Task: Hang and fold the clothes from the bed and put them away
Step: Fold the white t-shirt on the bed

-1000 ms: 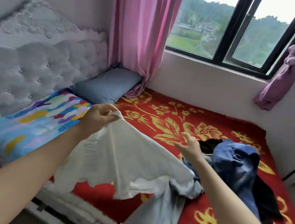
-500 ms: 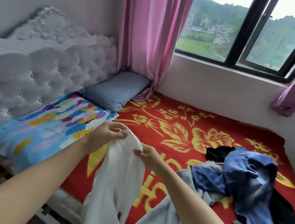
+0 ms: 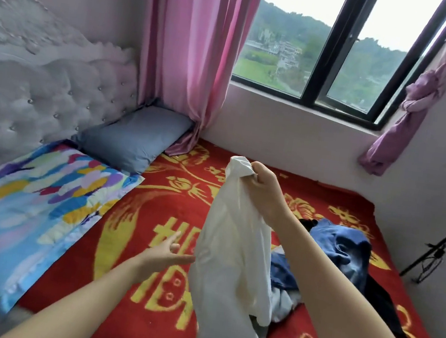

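Head view: right hand [image 3: 266, 192] pinches the white garment [image 3: 232, 256] aloft; left hand [image 3: 165, 255], fingers straight, is beside it; the bunched cloth may slip.

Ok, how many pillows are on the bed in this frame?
2. A grey-blue pillow lies against the headboard by the pink curtain; a multicoloured pillow lies beside it, nearer the camera. Another could be hidden past the frame's left edge.

daylight from window [image 3: 332, 58] | sky blown out | soft shadows | edges bowed | left fingers [image 3: 176, 248] motion-blurred
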### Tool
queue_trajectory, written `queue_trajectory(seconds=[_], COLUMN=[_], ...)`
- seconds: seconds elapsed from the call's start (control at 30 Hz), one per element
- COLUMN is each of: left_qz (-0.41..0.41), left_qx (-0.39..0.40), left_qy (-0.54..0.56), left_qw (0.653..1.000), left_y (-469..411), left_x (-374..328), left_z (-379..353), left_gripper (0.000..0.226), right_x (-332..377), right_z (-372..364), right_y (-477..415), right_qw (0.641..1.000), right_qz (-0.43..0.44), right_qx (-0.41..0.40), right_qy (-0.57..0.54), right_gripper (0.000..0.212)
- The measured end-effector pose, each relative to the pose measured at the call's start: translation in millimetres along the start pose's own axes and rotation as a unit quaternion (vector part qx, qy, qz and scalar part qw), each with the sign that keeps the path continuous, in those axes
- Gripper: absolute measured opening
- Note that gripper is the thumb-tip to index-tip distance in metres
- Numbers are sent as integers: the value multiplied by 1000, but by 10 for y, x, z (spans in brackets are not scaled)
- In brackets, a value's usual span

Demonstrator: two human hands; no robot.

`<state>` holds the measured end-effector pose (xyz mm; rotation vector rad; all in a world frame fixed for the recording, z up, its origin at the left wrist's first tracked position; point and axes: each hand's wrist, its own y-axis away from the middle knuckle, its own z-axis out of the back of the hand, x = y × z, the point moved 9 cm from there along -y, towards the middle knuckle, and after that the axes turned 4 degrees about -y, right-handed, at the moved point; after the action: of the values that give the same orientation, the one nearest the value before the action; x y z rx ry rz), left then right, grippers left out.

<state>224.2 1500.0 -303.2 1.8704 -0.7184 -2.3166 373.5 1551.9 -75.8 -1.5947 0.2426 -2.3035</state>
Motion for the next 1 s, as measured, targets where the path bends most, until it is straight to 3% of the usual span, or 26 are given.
queue_trajectory(seconds=[0.03,0.13,0.2,0.27,0.33,0.4,0.47,0.57,0.67,0.8,0.87,1.0], left_qz=[2,-30,-66,-86,-79,-21,78,193,163,207,216,78], left_qx=[18,31,43,41,12,-14,6,121,234,341,299,25], left_qy=[2,-1,-6,2,-12,-35,-29,33,45,25,63,165], left_qw=[1000,999,997,995,997,999,997,973,957,917,927,983], left_y=[-110,-439,-577,-698,-851,-1000,-1065,-1130,-1161,-1018,-1075,-1419], left_x=[1,-84,-204,-298,-324,-215,-20,187,75,123,103,-217], left_z=[-32,27,79,213,431,583,585,391,176,116,223,864], left_gripper=[120,39,9,14,32,59,63,64,44,35,25,9], right_x=[-14,-84,-142,-240,-367,-455,-494,-464,-347,-240,-228,-336], right_z=[34,37,57,88,115,114,65,-1,0,22,50,137], right_y=[-35,-155,-236,-295,-334,-331,-341,-372,-384,-332,-269,-65], right_qw=[1000,1000,999,996,988,980,979,980,978,973,969,954], right_qz=[-3,-19,-30,-50,-81,-105,-120,-130,-126,-133,-143,-169], right_qx=[0,-1,-20,-46,-88,-115,-115,-115,-127,-166,-183,-230], right_qy=[-4,-19,-28,-52,-95,-128,-122,-96,-106,-92,-80,-85], right_gripper=[33,21,24,25,26,24,28,36,39,27,21,15])
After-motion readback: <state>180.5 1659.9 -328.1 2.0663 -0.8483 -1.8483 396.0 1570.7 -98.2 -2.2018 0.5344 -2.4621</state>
